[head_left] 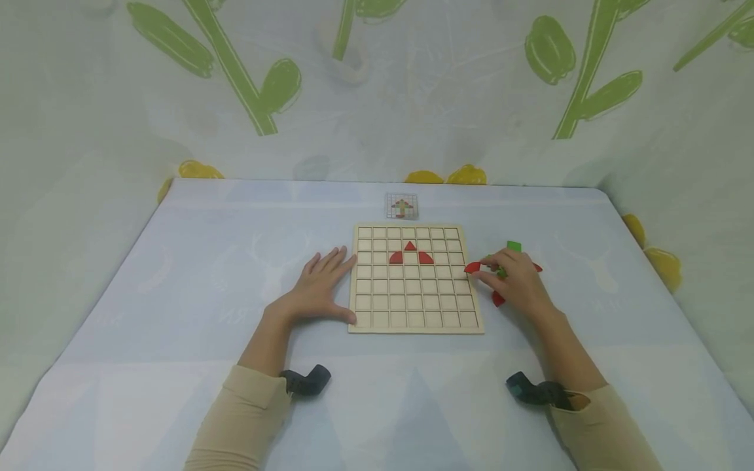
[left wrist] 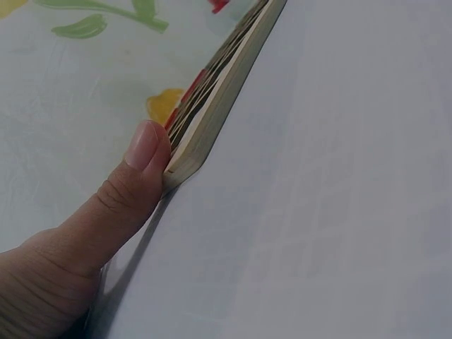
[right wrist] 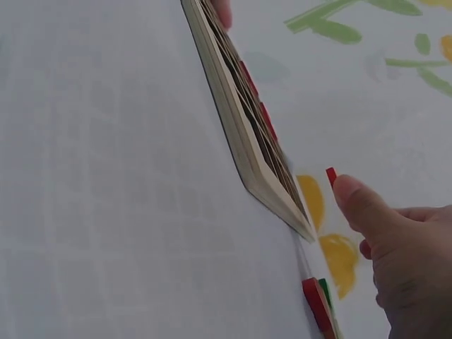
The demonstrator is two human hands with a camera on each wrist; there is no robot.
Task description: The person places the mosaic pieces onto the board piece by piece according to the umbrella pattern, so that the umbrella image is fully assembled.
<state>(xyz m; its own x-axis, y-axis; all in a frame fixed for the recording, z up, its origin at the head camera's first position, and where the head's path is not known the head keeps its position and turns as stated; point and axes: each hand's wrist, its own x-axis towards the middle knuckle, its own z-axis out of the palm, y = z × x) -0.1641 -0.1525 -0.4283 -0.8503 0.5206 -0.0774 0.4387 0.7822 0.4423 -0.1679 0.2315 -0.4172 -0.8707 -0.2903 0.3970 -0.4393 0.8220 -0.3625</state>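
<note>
A square wooden grid board (head_left: 415, 303) lies on the table. In its upper cells sit a red triangle (head_left: 410, 246) and two red quarter-round pieces, one a red quarter-round on the left (head_left: 397, 258). My left hand (head_left: 318, 284) rests along the board's left edge, fingers spread, the thumb (left wrist: 145, 148) touching the near corner. Right of the board my right hand (head_left: 515, 278) pinches a red piece (head_left: 473, 267) between thumb and fingers; in the right wrist view only a sliver of this red piece (right wrist: 330, 175) shows past the thumb. Green and red pieces lie under and around that hand, partly hidden.
A small pattern card (head_left: 402, 206) with a gridded picture lies just beyond the board. Around the right hand are a green piece (head_left: 514, 246) and a red piece (head_left: 498, 299). A patterned cloth wall rises behind the table (head_left: 177, 314).
</note>
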